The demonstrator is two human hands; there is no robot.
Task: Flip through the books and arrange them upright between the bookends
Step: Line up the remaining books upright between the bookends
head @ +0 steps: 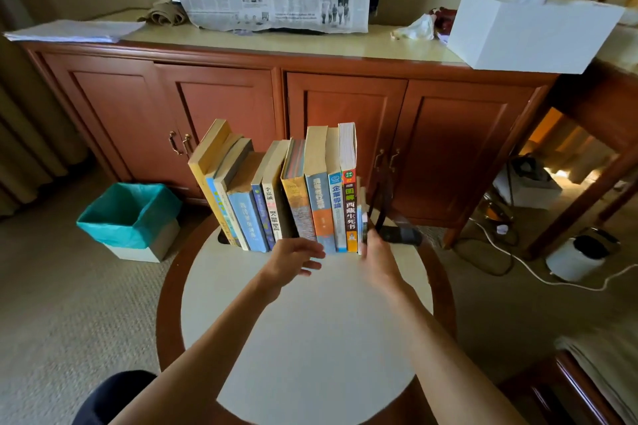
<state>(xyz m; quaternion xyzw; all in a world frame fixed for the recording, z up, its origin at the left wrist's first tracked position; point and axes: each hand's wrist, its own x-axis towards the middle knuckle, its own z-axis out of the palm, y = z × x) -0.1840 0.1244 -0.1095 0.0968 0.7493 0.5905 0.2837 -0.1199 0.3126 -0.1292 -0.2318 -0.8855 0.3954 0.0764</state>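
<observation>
Now the paperback books [276,190] stand in a row at the far edge of the round table [303,338], which has a smooth pale top and a dark wooden rim. My left hand [293,260] hovers with released fingers before the spines. My right hand [378,255] pinches a thin book [361,214] beside the black bookend [383,203]. Behind stands a reddish wooden cabinet [228,107]; a teal-lined bin [129,217] sits on the carpet.
</observation>
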